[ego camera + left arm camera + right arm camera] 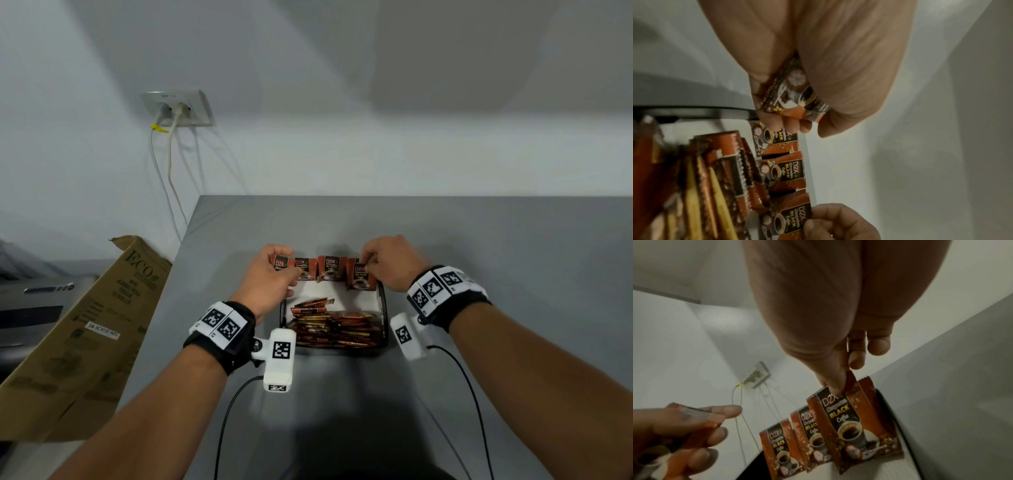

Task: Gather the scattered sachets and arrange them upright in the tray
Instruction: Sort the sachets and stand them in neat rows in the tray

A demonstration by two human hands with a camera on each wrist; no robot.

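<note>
Dim wrist views, soft blur, wide-angle edge bending, broad wall shadows overhead

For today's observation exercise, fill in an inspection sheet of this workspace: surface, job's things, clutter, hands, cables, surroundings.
Surface: grey table.
Job's things: black tray; upright sachets along its far edge; flat pile of sachets at its near end.
Clutter: nothing seen.
Hands: left hand grips a sachet; right hand pinches the rightmost sachet.
Cables: black wrist-camera leads; white cords.
Surroundings: wall socket; cardboard box.
</note>
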